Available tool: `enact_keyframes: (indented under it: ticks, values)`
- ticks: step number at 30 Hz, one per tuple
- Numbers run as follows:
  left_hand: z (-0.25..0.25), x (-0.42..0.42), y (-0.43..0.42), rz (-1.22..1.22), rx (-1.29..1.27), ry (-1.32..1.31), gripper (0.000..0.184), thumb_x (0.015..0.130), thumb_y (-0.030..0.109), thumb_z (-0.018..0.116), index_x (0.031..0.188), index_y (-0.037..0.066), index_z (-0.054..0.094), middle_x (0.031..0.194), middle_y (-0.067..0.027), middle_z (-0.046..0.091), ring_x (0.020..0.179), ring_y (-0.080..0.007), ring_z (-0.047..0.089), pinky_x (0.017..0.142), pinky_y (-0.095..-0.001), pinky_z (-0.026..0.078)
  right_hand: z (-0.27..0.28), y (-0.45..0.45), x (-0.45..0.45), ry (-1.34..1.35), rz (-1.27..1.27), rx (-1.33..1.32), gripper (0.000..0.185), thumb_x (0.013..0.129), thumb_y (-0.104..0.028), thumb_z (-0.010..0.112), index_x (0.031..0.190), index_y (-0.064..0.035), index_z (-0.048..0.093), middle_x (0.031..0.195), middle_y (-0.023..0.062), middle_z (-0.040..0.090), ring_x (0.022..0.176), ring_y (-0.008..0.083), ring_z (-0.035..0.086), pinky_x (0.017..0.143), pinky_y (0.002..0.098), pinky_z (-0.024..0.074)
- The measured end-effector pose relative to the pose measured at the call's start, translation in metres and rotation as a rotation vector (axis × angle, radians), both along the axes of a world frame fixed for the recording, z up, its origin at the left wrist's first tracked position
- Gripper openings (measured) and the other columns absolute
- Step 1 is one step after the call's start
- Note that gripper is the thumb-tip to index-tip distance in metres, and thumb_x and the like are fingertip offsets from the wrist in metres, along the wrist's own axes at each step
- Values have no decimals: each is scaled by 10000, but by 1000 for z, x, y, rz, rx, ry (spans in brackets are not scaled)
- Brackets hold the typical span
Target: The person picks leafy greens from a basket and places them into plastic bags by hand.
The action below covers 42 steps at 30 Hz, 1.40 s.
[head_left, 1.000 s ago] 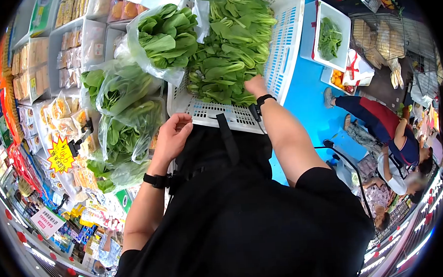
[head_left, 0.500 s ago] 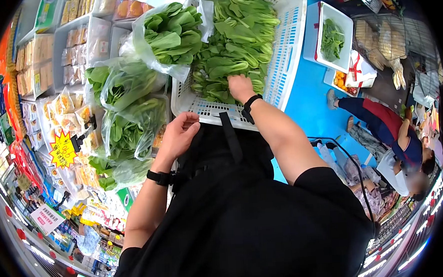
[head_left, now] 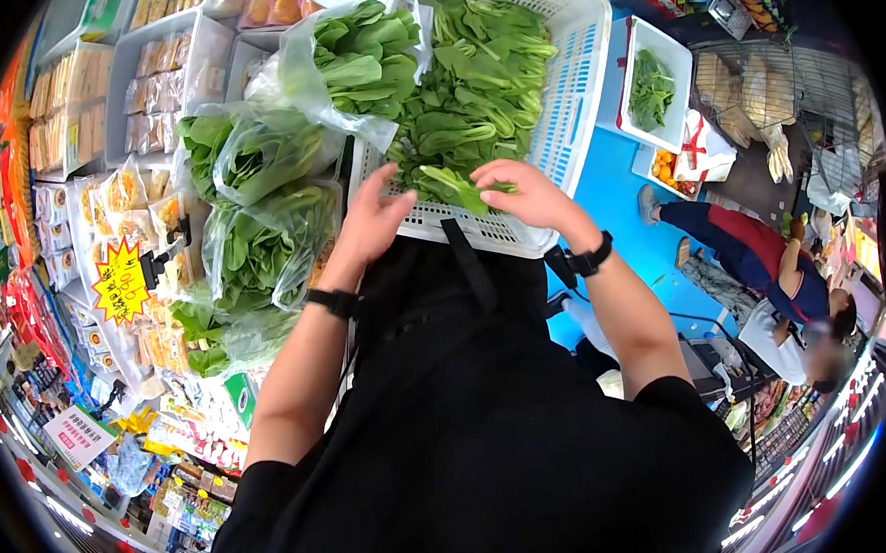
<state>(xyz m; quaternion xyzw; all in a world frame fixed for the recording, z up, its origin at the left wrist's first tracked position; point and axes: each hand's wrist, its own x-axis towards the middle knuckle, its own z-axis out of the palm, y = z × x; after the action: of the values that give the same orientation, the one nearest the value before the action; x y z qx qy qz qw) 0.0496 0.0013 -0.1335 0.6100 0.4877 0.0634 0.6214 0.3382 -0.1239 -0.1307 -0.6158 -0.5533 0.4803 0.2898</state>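
A white slatted plastic crate [head_left: 594, 88] in front of me holds a thick layer of bok choy [head_left: 483, 84]. My right hand [head_left: 537, 201] is over the crate's near edge, thumb and fingers closed on a single bok choy [head_left: 451, 186] whose leafy end points left. Across from it, my left hand [head_left: 372, 223] is at the near left corner of the crate, fingers apart and nothing in them. A small gap lies between that hand and the held bok choy.
Clear plastic bags of leafy greens [head_left: 361, 55] stand left of the crate, with more bagged greens [head_left: 261, 246] nearer me. Packaged foods [head_left: 158, 86] fill bins farther left. To the right are a white foam box of greens [head_left: 651, 90] and a person in dark red and navy [head_left: 761, 235].
My right hand has drawn back from the pile toward me and now has a bok choy in it. My left hand has moved up and slightly right, toward the crate.
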Motion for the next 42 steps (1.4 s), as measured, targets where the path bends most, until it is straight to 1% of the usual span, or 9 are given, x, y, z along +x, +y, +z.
enact_keyframes:
  ticks: [1,3,6,11,15,23,31,37,42]
  values:
    - [3,11,6,0,2,-7,575,1053,288,746,1524,17,559,1386,-137,693,1112,-230,728,989,-386,575,24,0,0,199,-75,-131,189,1012,-161,738,1135,-18,742,1259,99,770,1148,254,711,1000,384,565]
    - [18,31,17,206,-689,-177,636,1059,324,759,1577,49,510,1444,-116,656,1118,-240,732,971,-400,584,47,-6,-1,537,-192,-261,198,1061,-163,697,1169,0,729,1321,83,753,1133,139,686,983,319,561]
    - [17,44,20,-73,-849,-427,553,1073,309,748,1537,69,565,1373,-91,690,1079,-208,735,926,-378,590,66,-9,5,664,-322,-244,189,1077,-147,656,1163,7,725,1309,98,742,1120,132,689,995,312,558]
    - [35,57,19,-20,-699,-459,206,1073,118,728,1267,49,722,1058,-30,760,846,-95,671,753,-244,543,62,-17,5,1078,-580,-179,656,1164,-585,399,1572,-72,427,1549,236,576,1240,339,712,949,485,652]
    - [55,57,26,-61,-634,-447,199,1080,127,720,1259,41,726,1059,-29,762,840,-86,671,742,-243,536,72,-10,-7,1242,-518,-89,804,1138,-592,471,1715,-87,227,1614,257,503,1317,381,681,953,528,667]
    - [66,54,37,68,-413,-496,215,1081,105,711,1268,3,738,1150,-31,737,969,-91,686,823,-256,547,69,-3,-11,1136,-396,-34,806,1115,-500,598,1699,-63,257,1609,247,501,1296,421,689,957,527,673]
    - [63,52,39,33,-156,-529,208,1010,-32,755,1213,5,724,1193,-42,747,1055,-103,701,898,-264,567,91,21,-22,1525,-462,-74,764,1093,-458,660,1648,-37,346,1556,210,563,1272,435,703,939,534,676]
    - [82,58,54,-40,95,-427,313,996,8,780,1291,-4,675,1086,-79,782,980,-138,753,868,-295,604,79,37,-19,960,-630,-260,329,1099,-132,671,1394,-1,607,1364,131,654,1095,318,775,916,426,676]
    - [89,49,85,-169,634,282,540,1015,396,754,1403,34,656,847,-186,763,796,-377,770,771,-462,615,88,76,-15,666,-847,-104,156,1068,-53,677,1213,6,676,1190,75,646,1033,251,779,894,364,659]
